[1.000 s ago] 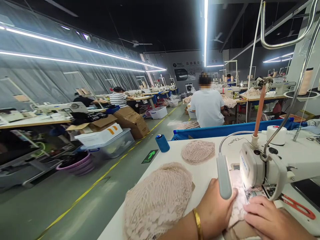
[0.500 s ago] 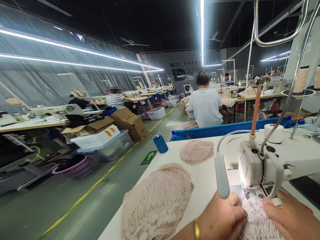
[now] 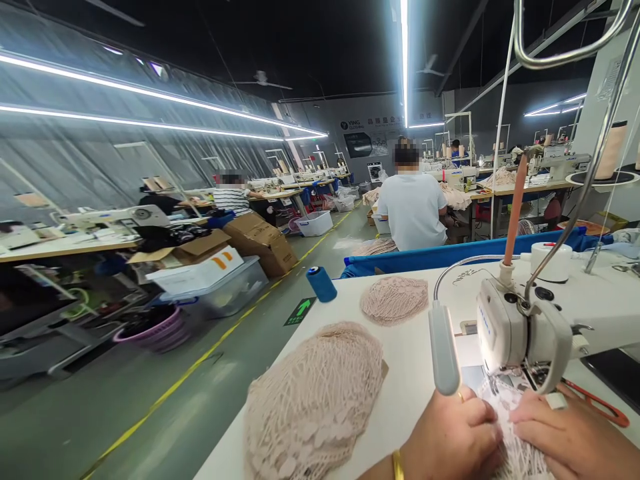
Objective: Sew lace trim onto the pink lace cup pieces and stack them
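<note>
A pale beige lace piece [image 3: 517,450] lies under the needle area of a white sewing machine [image 3: 505,327]. My left hand [image 3: 455,427], with a gold bangle at the wrist, has its fingers curled on the left side of the lace. On the other side, my right hand [image 3: 565,423] grips the lace, its fingers bunched close to the presser foot and a pale band on one finger. A lamp [image 3: 444,350] on a bendable neck shines just above my left hand. Orange-handled scissors [image 3: 600,403] lie partly behind my right hand.
A large pile of lace pieces [image 3: 317,400] and a smaller pile [image 3: 395,300] rest on the white table. A blue thread cone [image 3: 321,285] stands at the table's left edge. Beyond a blue cloth trough [image 3: 465,253], a person in a light shirt [image 3: 413,210] sits facing away.
My right hand has shifted left and closer to my left hand, bunching the lace between them. The orange scissor handle shows more now. The view has tilted slightly.
</note>
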Motion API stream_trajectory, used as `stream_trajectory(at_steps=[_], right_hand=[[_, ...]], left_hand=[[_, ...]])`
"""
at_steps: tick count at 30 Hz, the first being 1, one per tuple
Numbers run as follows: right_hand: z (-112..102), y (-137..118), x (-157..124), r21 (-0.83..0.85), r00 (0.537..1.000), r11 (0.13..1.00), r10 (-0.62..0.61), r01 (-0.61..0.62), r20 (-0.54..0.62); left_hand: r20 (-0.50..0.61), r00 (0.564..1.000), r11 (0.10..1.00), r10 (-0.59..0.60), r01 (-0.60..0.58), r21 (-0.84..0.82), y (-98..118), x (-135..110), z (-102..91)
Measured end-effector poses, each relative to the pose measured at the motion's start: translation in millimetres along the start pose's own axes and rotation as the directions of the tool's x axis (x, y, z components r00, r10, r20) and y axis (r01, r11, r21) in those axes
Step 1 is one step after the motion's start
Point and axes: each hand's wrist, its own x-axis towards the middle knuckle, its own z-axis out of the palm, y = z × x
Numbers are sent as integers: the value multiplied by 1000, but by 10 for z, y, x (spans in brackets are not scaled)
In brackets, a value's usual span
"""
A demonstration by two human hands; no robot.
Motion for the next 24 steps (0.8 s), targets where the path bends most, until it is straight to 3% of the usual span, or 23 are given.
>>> stream_trajectory(at_steps=[5,14,20,24], right_hand=[[-211,-33,94,4,1000,1000,0,0,23],[-140,15,58,-69,995,993,97,-99,-30],[85,35,-58,35,995,996,-77,80,-68],[191,49,-111,43,992,993,-110,112,-57]], left_hand=[[-8,1000,1000,-23,23,13,2,-8,17],[-23,987,987,-158,157,-21,43,103,-157],[9,1000,1000,0,0,10,37,-7,-33],[54,999,999,-2,0,32,34,-67,39]])
